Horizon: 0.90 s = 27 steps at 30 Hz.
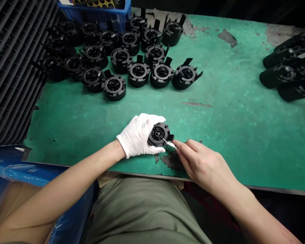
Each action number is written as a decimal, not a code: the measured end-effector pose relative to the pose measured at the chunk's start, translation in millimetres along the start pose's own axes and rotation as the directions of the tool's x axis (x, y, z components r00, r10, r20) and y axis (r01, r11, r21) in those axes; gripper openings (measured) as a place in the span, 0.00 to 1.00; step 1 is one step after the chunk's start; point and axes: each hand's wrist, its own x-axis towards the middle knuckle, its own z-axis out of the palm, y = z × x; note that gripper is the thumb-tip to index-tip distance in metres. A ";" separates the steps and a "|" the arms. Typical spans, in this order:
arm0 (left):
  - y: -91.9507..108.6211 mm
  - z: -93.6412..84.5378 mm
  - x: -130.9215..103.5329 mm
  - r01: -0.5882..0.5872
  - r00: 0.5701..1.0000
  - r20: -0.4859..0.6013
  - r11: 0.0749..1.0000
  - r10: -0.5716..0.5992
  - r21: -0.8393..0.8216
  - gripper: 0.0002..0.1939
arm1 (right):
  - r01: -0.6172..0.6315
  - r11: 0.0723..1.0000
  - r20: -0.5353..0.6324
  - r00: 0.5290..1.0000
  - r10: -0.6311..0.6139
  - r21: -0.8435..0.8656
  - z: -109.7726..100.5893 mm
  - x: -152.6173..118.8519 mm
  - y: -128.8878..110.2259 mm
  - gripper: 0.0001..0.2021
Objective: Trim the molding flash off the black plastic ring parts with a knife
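Note:
My left hand (139, 135), in a white glove, is closed around a round black plastic housing (159, 134) near the front edge of the green table. The housing's ribbed, ringed face points up toward me, and a short black tab sticks out on its right. Bare and ungloved, my right hand (202, 159) pinches a small knife (169, 143) with a thin silvery blade. Its tip touches or lies just over the lower right of the housing's face; I cannot tell which. The knife's handle is hidden in my fingers.
Several similar black housings (114, 86) stand grouped at the back left. Behind them is a blue bin (99, 15). Black cylindrical parts (277, 76) lie at the right edge. A dark slatted rack (15, 61) rises at the left, above blue plastic sheeting (15, 169). The green tabletop (231, 135) has worn patches.

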 end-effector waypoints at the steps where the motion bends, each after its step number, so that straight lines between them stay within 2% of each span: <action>1: -0.2 1.9 -0.5 0.005 1.000 -0.014 1.000 -0.005 0.001 0.52 | -0.001 1.000 0.002 1.000 0.001 -0.030 -2.9 -2.7 1.0 0.15; 4: -0.3 6.1 -2.3 -0.004 0.999 -0.042 1.000 0.004 0.011 0.52 | -0.003 1.000 0.002 1.000 0.004 -0.020 -12.0 -11.5 4.9 0.15; 7: -1.4 7.8 -2.7 -0.001 1.000 -0.032 1.000 0.002 0.007 0.53 | 0.002 0.985 -0.015 1.000 0.001 0.175 -14.4 -12.3 6.3 0.15; 10: -2.4 7.8 -2.1 0.004 1.000 -0.026 1.000 -0.004 -0.010 0.53 | 0.039 0.950 -0.009 0.999 -0.038 0.309 -4.7 -2.1 2.3 0.22; 14: -1.3 6.1 -0.9 0.000 1.000 -0.029 1.000 0.000 0.006 0.50 | 0.080 0.975 0.018 0.996 -0.085 0.207 14.2 6.1 1.0 0.25; 16: -0.4 5.2 -0.8 -0.010 1.000 -0.018 1.000 0.011 0.022 0.49 | 0.101 0.977 -0.030 0.995 -0.097 0.187 18.5 0.6 6.2 0.18; 18: 0.0 4.9 -1.1 -0.014 1.000 -0.010 0.999 0.015 0.036 0.50 | 0.101 0.972 -0.085 0.993 -0.085 0.214 18.2 -8.4 12.4 0.06; 19: 0.0 5.0 -1.4 -0.012 1.000 -0.011 0.999 0.013 0.043 0.50 | 0.090 0.968 -0.099 0.993 -0.068 0.236 17.0 -12.3 14.6 0.04; 22: -0.5 6.1 -1.9 -0.006 1.000 -0.021 0.999 0.007 0.044 0.51 | 0.053 0.958 -0.097 0.995 -0.026 0.282 14.1 -15.5 13.2 0.07; 25: -1.6 7.3 -1.9 -0.021 0.999 -0.037 1.000 0.021 0.016 0.50 | 0.057 0.965 -0.055 0.998 -0.044 0.256 15.2 -6.5 3.4 0.24; 27: -2.3 7.0 -1.9 -0.032 0.998 -0.049 0.999 0.032 0.000 0.51 | 0.067 0.970 -0.036 0.998 -0.060 0.234 16.3 0.0 -1.8 0.26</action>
